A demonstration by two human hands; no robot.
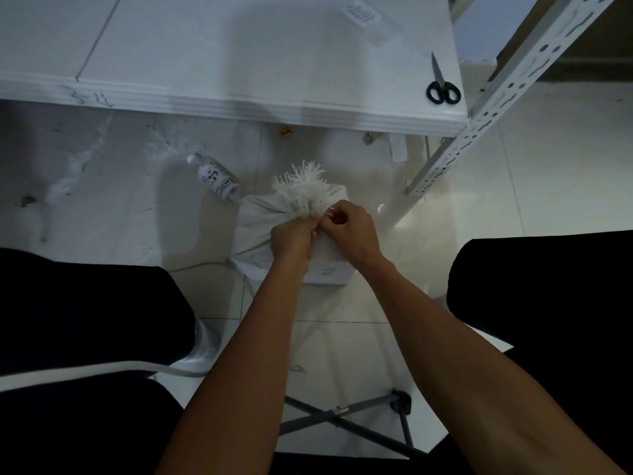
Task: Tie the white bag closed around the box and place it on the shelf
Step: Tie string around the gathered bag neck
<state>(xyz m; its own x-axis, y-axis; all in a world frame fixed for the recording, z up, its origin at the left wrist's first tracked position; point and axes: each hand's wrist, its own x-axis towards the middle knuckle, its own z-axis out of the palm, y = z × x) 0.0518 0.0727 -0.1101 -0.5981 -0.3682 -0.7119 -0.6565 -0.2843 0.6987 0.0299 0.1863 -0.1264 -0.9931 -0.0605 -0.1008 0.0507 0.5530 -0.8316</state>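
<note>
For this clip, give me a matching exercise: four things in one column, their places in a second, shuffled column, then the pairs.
Things:
1. black-handled scissors
2. clear plastic bottle
3. white fabric bag
4. grey crossed metal stool legs

Places:
A. lying on the floor tiles left of the bag
B. gathered neck pinched by both hands
C. on the white table's right corner
D. below the forearms

Pairs: 1-C, 2-A, 3-B, 4-D

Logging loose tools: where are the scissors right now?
In the head view, the scissors lie upper right on the white table, near its right front corner, blades pointing away, just left of the perforated shelf post.
</note>
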